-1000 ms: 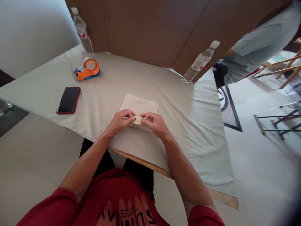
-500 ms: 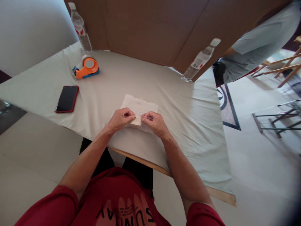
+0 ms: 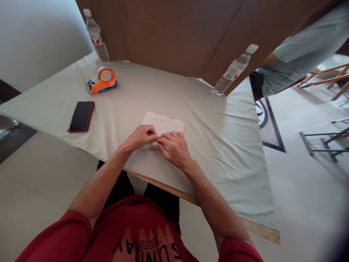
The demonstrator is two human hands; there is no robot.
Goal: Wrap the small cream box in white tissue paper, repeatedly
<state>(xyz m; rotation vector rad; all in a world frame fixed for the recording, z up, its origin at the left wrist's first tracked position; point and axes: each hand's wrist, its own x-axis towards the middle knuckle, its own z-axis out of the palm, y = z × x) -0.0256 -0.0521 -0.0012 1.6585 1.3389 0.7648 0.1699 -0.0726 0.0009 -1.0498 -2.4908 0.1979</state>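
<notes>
In the head view, my left hand [image 3: 144, 137] pinches a small cream-coloured rectangular piece with thumb and index finger. My right hand [image 3: 174, 148] has come over it, fingertips meeting those of the left. The piece is now mostly covered by my fingers, so its exact kind does not show. Under both hands lies a white sheet of paper [image 3: 165, 123], flat on the cloth-covered table [image 3: 152, 89].
A black phone in a red case [image 3: 81, 116] and an orange tape dispenser [image 3: 105, 82] lie on the left. Water bottles stand at the back left [image 3: 97, 38] and right [image 3: 233, 71], before a cardboard panel [image 3: 174, 32]. Another person's sleeve [image 3: 302, 47] shows beyond it.
My right hand has moved left and turned over the small piece, its fingers now meeting the left hand's. The piece, visible between the hands before, is mostly covered. The view shifted slightly.
</notes>
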